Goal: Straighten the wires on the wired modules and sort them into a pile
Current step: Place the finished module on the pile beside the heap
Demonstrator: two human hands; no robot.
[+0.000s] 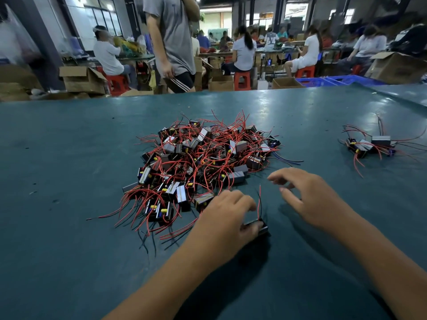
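Left hand [227, 214]: fingers and thumb curled around one small black box-shaped wired module [260, 227], held low over the dark teal table covering [69, 158] at the near edge of the large heap. Two thin leads, one red and one black [260, 202], rise roughly upright from this module, between the two hands.

Right hand [307, 197]: holds nothing. Fingers spread and loosely bent, fingertips directed toward the upright leads but apart from them. Whether the hand touches the table cannot be determined.

Large heap of unsorted black modules with tangled red and black wires [203, 162]: lies at the table centre, just beyond and left of the left hand. Some units show grey faces and small yellow and blue components. Loose wire ends splay outward on all sides.

Small pile of the same modules [369, 145]: lies well apart, at the far right of the table, wires trailing mostly toward the right and near side.

Beyond the table: a standing person in a grey shirt [173, 42], seated workers on red plastic stools [241, 80], open cardboard boxes [83, 79], blue plastic crates [328, 80].
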